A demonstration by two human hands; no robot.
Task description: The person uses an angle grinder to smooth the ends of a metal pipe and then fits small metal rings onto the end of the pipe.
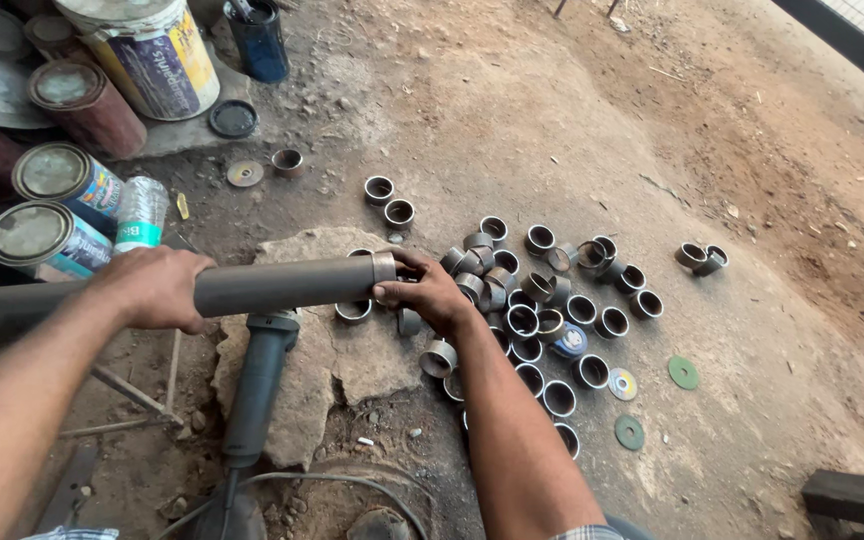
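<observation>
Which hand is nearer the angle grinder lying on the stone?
Left. The left hand grips the grey pipe just above-left of the angle grinder; the right hand holds the pipe's end, farther right.

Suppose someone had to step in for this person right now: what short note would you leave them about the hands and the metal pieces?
Left hand: wrapped over the long grey metal pipe, holding it level above the flat stone.
Right hand: fingers closed on the short metal ring at the pipe's end.
Nearby: a pile of cut metal rings lies on the dirt floor to the right, with a few loose cutting discs beyond it. An angle grinder lies under the pipe, untouched.
Done: many rings already lie cut.
Left: most of the pipe is uncut; whether the end ring is fully severed cannot be told.
</observation>
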